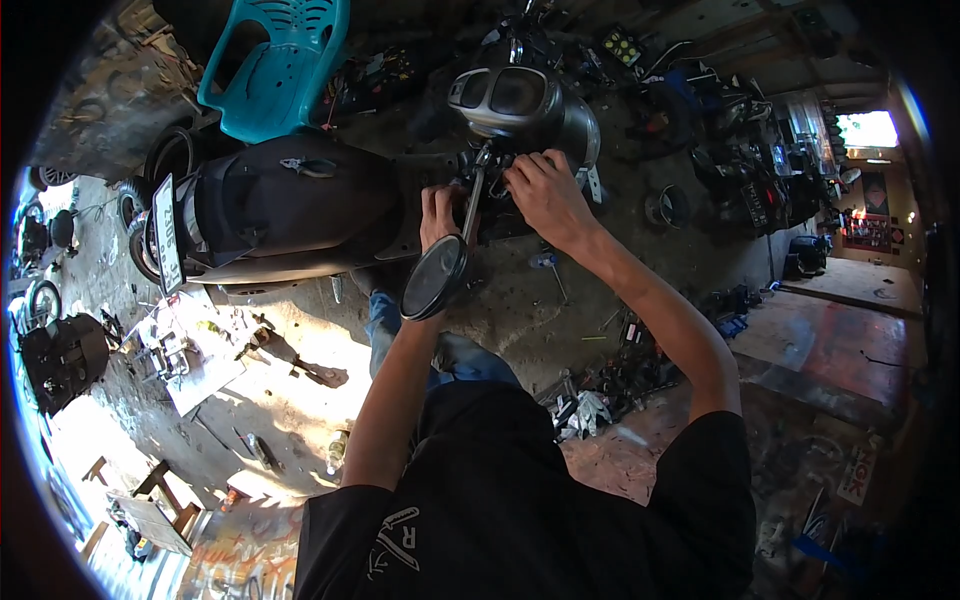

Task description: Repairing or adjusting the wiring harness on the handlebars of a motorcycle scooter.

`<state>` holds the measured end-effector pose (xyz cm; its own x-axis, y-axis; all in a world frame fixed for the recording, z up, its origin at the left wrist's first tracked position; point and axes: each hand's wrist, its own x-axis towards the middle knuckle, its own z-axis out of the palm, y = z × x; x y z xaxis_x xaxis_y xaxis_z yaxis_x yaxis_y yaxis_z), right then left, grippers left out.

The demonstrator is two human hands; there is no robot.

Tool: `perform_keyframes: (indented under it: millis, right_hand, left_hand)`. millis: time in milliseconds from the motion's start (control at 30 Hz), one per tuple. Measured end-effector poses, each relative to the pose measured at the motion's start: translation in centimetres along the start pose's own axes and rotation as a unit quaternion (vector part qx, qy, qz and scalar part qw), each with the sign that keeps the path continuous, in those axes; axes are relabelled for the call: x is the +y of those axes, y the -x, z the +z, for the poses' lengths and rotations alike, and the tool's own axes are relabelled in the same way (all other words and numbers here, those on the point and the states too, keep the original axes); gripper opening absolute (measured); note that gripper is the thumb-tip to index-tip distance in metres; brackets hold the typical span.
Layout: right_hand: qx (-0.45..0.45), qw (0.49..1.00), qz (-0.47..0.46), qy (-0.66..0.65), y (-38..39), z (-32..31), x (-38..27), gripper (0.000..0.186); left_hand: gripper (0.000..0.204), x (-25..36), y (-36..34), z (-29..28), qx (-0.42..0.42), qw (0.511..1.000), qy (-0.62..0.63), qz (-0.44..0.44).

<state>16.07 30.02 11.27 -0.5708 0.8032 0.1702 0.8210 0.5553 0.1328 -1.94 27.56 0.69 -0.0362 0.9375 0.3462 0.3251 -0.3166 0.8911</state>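
Note:
A dark scooter stands crosswise before me, its front end to the right. My left hand is at the handlebar area behind the round mirror, with curled fingers. What it grips is hidden by the mirror and its stem. My right hand reaches in just right of the mirror stem, fingers bent and pinched together among dark parts. Whatever is between those fingers is too small and dark to make out. Beyond both hands sits the silver headlight housing. A pair of pliers lies on the scooter's seat.
A teal plastic chair stands behind the scooter. On the floor right of me lie a screwdriver and a pile of parts with white gloves. Tools and parts lie on a light sheet at left, near a bottle.

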Motion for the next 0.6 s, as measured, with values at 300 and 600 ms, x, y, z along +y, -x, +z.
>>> perform_keyframes:
  millis: [300, 600]
  right_hand:
    - [0.024, 1.000, 0.016, -0.002, -0.41, 0.58, -0.18, 0.010]
    - [0.026, 0.999, 0.009, -0.030, -0.46, 0.37, 0.12, 0.011]
  left_hand:
    - [0.036, 0.19, 0.05, 0.06, 0.003, 1.000, 0.014, -0.008]
    - [0.040, -0.02, -0.01, 0.03, -0.005, 1.000, 0.013, -0.006]
